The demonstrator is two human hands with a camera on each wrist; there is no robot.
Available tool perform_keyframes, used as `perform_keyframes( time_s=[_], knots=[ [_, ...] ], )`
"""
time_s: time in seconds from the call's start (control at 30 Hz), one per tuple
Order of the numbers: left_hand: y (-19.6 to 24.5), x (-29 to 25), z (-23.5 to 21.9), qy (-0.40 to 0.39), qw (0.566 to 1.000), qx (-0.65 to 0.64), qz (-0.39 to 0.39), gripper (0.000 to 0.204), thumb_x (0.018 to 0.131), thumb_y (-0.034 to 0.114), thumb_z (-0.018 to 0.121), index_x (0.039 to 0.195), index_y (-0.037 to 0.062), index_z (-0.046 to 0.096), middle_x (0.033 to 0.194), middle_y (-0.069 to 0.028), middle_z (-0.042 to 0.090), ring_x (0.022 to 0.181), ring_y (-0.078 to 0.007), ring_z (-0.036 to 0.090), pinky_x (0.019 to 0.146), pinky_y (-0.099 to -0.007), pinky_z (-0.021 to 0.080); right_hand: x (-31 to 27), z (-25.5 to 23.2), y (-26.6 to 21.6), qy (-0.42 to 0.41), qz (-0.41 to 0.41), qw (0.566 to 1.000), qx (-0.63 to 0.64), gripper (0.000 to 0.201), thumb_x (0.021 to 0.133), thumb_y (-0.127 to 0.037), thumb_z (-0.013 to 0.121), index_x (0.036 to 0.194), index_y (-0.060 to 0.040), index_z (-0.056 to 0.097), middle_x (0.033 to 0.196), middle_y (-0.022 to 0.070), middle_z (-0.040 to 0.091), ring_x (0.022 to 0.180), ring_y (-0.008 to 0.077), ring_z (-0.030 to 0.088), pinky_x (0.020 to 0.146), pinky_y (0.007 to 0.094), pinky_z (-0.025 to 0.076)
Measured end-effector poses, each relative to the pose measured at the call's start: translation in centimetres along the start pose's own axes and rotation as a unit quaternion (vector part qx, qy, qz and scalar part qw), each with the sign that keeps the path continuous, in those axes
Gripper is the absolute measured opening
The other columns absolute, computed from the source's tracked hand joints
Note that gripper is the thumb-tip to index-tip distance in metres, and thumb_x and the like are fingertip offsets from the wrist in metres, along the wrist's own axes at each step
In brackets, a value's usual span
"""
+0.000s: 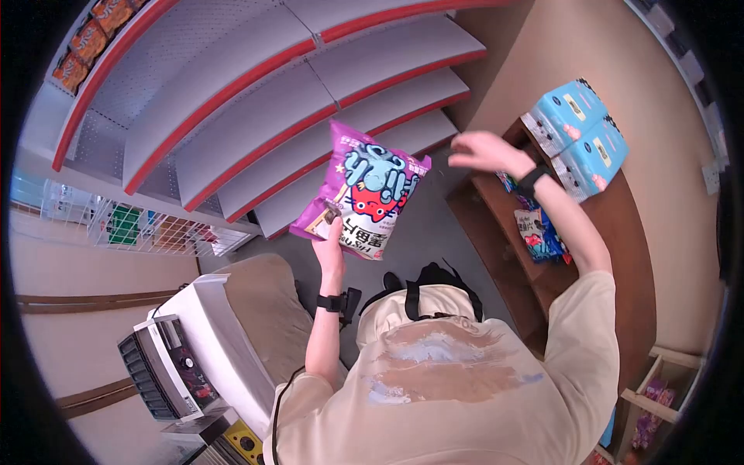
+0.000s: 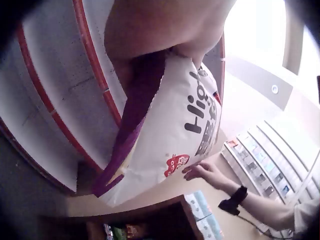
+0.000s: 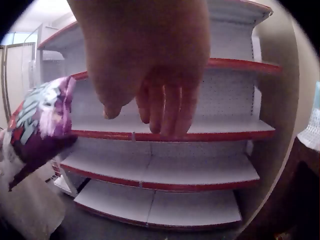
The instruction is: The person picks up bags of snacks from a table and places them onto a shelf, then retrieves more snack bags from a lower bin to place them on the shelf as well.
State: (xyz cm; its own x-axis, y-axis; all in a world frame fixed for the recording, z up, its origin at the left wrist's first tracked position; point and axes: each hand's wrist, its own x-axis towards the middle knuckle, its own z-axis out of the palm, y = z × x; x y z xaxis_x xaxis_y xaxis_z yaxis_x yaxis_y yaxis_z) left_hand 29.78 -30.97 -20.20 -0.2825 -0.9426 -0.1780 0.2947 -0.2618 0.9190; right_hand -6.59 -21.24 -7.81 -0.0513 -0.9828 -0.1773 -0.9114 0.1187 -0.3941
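Left hand (image 1: 332, 242) has a purple snack bag (image 1: 363, 191) pinched by its bottom edge, fingers clamped on it, holding it up in the air in front of the shelves (image 1: 256, 116). The bag isn't touching any shelf, it just hangs there mid-scene, tilted a bit, with the cartoon print facing the head camera. From the left wrist view you get the white back side of the bag (image 2: 170, 135), with the hand wrapped over its top.

Right hand (image 1: 484, 151) is up and to the right of the bag, well apart from it, holding nothing. Fingers are relaxed and slightly spread; the right wrist view shows them hanging loose (image 3: 167, 107) with the grey, red-edged shelves behind.

Further right there's a brown wooden stand (image 1: 620, 240) with two light blue boxes (image 1: 577, 132) on top and some snack packs (image 1: 539, 229) on a lower level. Near left is a white machine with a grille (image 1: 167, 364). A few orange packs (image 1: 89, 39) sit on the far top-left shelf. Both wrists wear black straps.
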Motion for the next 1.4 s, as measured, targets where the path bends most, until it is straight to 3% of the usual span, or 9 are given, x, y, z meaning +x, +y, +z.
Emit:
perform_keyframes(
  time_s=[0.23,0.33,0.43,0.57,0.63,0.83,1.1,1.23,1.4],
  knots=[
    [1.9,1.2,2.3,0.047,0.996,-0.068,-0.021,0.043,0.096,0.026,0.052,0.130,0.0005,0.043,0.121,-0.0076,0.055,0.106,-0.0167,0.056,0.090,-0.0327,0.046,1.5,8.1,-2.7,-0.095,-0.037,0.948,0.302,0.080,0.081,-0.039,0.070,0.139,0.0006,0.032,0.132,0.0192,0.048,0.116,0.0276,0.053,0.093,0.0379,0.046],
    [2.0,2.2,3.7,0.039,0.998,-0.036,-0.012,0.045,0.098,0.031,0.047,0.131,0.0004,0.042,0.120,-0.0077,0.056,0.106,-0.0161,0.057,0.089,-0.0318,0.046,4.1,7.6,-3.6,-0.032,-0.065,0.838,0.540,0.108,0.072,-0.065,0.067,0.147,-0.0063,0.015,0.143,0.0128,0.032,0.124,0.0269,0.044,0.093,0.0389,0.046],
    [2.3,3.2,5.2,0.051,0.998,-0.021,0.006,0.040,0.099,0.027,0.048,0.125,-0.0024,0.047,0.118,-0.0072,0.057,0.104,-0.0137,0.054,0.089,-0.0303,0.043,7.4,7.2,-0.8,0.084,-0.058,0.777,0.621,0.098,0.079,-0.057,0.066,0.146,-0.0063,0.015,0.144,0.0150,0.030,0.127,0.0259,0.041,0.097,0.0398,0.043],
    [4.1,4.8,6.3,-0.005,0.977,0.193,0.087,0.034,0.094,0.023,0.056,0.117,-0.0019,0.055,0.107,-0.0060,0.062,0.096,-0.0143,0.058,0.084,-0.0301,0.045,10.3,3.8,2.1,0.200,-0.051,0.803,0.559,0.095,0.077,-0.044,0.073,0.145,-0.0056,0.018,0.144,0.0164,0.032,0.129,0.0264,0.039,0.105,0.0410,0.035],
    [4.2,5.7,6.6,-0.044,0.938,0.321,0.122,0.028,0.088,0.019,0.062,0.104,-0.0029,0.060,0.088,-0.0126,0.069,0.082,-0.0180,0.066,0.070,-0.0320,0.049,10.5,0.9,1.8,0.214,-0.133,0.912,0.323,0.100,0.068,-0.035,0.081,0.144,-0.0041,0.023,0.144,0.0161,0.033,0.131,0.0270,0.037,0.107,0.0406,0.033],
    [5.0,5.8,10.1,-0.165,0.831,0.510,0.151,0.021,0.081,0.022,0.068,0.090,0.0048,0.060,0.078,-0.0180,0.062,0.075,-0.0384,0.061,0.063,-0.0403,0.050,12.1,2.4,-1.1,-0.011,-0.344,0.937,0.066,0.099,0.053,-0.053,0.081,0.127,0.0026,0.045,0.127,0.0233,0.049,0.121,0.0390,0.045,0.104,0.0442,0.036],
    [6.0,8.6,10.8,-0.168,0.769,0.572,0.230,0.021,0.077,0.026,0.068,0.083,0.0073,0.059,0.074,-0.0147,0.060,0.073,-0.0363,0.060,0.062,-0.0435,0.048,12.1,5.1,-2.0,-0.133,-0.237,0.945,0.183,0.109,0.054,-0.044,0.086,0.139,-0.0035,0.030,0.127,0.0207,0.051,0.118,0.0355,0.052,0.098,0.0408,0.044],
    [6.9,10.9,11.4,-0.109,0.786,0.565,0.224,0.035,0.077,0.040,0.070,0.081,0.0060,0.060,0.071,-0.0168,0.061,0.071,-0.0355,0.061,0.059,-0.0431,0.048,14.0,6.2,-1.5,-0.093,-0.148,0.936,0.304,0.092,0.057,-0.025,0.087,0.133,-0.0050,0.039,0.118,0.0153,0.059,0.109,0.0241,0.059,0.093,0.0349,0.047],
    [11.4,12.6,12.0,-0.055,0.825,0.496,0.263,0.027,0.081,0.022,0.068,0.100,0.0029,0.062,0.093,-0.0153,0.065,0.087,-0.0316,0.063,0.075,-0.0377,0.051,15.3,4.0,-1.5,-0.071,-0.107,0.885,0.447,0.080,0.059,-0.018,0.087,0.126,-0.0014,0.046,0.117,0.0119,0.060,0.108,0.0190,0.058,0.093,0.0339,0.046]
  ],
)
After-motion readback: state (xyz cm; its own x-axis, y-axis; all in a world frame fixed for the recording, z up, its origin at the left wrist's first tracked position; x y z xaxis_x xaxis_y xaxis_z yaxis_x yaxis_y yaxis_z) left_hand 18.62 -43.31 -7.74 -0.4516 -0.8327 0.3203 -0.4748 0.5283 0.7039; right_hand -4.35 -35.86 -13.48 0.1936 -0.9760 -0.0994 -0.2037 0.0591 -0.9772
